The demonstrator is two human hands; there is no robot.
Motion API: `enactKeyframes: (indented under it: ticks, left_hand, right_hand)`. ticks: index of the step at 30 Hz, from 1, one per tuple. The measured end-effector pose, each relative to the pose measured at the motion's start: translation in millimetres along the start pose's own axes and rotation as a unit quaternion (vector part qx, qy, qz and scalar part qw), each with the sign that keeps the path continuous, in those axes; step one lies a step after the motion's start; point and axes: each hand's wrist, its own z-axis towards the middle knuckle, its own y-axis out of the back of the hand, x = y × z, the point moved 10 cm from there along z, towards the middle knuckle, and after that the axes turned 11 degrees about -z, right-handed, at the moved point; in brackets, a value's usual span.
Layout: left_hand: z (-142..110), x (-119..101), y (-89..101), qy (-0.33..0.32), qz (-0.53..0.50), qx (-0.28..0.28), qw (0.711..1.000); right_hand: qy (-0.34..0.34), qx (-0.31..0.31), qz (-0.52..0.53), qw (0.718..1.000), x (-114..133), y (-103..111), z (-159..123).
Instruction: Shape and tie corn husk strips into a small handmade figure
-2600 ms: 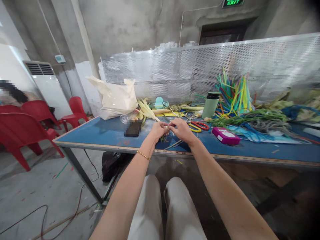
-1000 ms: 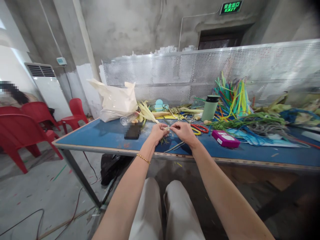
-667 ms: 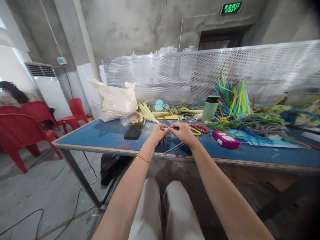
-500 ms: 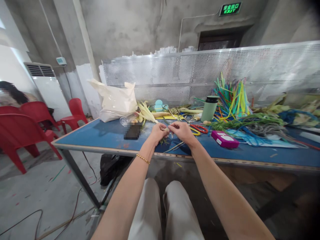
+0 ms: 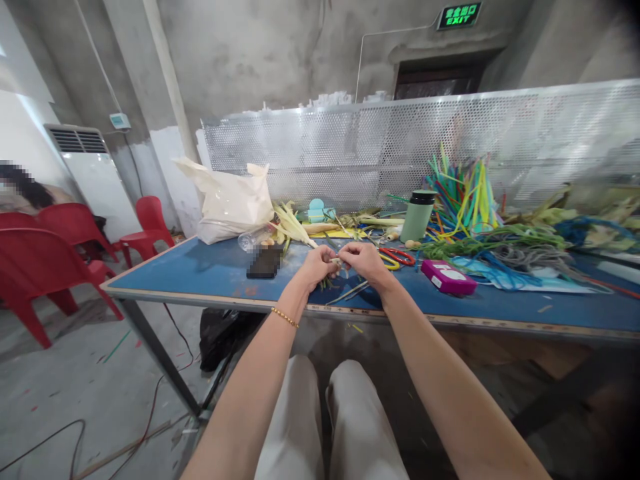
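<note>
Over the front edge of the blue table (image 5: 175, 273), my left hand (image 5: 318, 265) is closed around a small bundle of pale corn husk (image 5: 343, 267), its green ends hanging below the fingers. My right hand (image 5: 364, 261) meets it, thumb and fingertips pinched on the same husk. Much of the bundle is hidden by the fingers. Thin pale stems (image 5: 355, 291) lie on the table just below. Red scissors handles (image 5: 400, 256) and a yellow handle (image 5: 389, 262) rest right beside my right hand. A peeled-back corn husk (image 5: 293, 225) lies behind my left hand.
A cream plastic bag (image 5: 235, 203) and a dark blurred-out object (image 5: 263, 262) sit at left. Rightward are a green bottle (image 5: 417, 217), a purple box (image 5: 449, 277), colourful pipe cleaners (image 5: 467, 193) and tangled cords (image 5: 515, 247). Red chairs (image 5: 50, 260) and a seated person (image 5: 30, 190) are farther left.
The fingers of my right hand have shifted slightly on the husk, and more of its pale part shows between the hands. Everything on the table stays in place.
</note>
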Motion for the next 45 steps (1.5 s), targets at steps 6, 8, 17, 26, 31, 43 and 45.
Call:
enactKeyframes:
  ticks: [6,8,17,26,31,43,45]
  left_hand:
    - [-0.9,2.2,-0.3,0.019,-0.006,0.007,1.000]
    - [-0.9,1.1,0.6,0.019,-0.017,0.001,1.000]
    - [-0.7,0.6,2.3,0.024,-0.032,-0.010,0.999]
    - [-1.5,2.4,2.4,0.041,-0.023,-0.014,0.999]
    - [0.1,5.6,6.5,0.045,-0.052,-0.037,0.997]
    - [-0.6,2.9,2.4,0.048,-0.128,-0.021,0.990]
    - [-0.2,2.8,5.3,0.046,-0.127,-0.035,0.990]
  right_hand:
    - [-0.045,-0.006,0.087,0.995,-4.2,4.5,-2.0]
    - [-0.039,-0.006,0.088,0.995,-1.8,5.2,-2.7]
    - [-0.012,0.020,0.056,0.998,-5.5,-0.7,-2.4]
    - [0.018,0.030,0.037,0.999,0.8,-4.4,-4.2]
    - [0.022,0.033,0.000,0.999,4.5,-5.2,-4.6]
    - [0.034,0.000,-0.008,0.999,3.6,-1.7,-1.1]
    - [0.036,-0.010,-0.005,0.999,4.1,-0.5,-0.9]
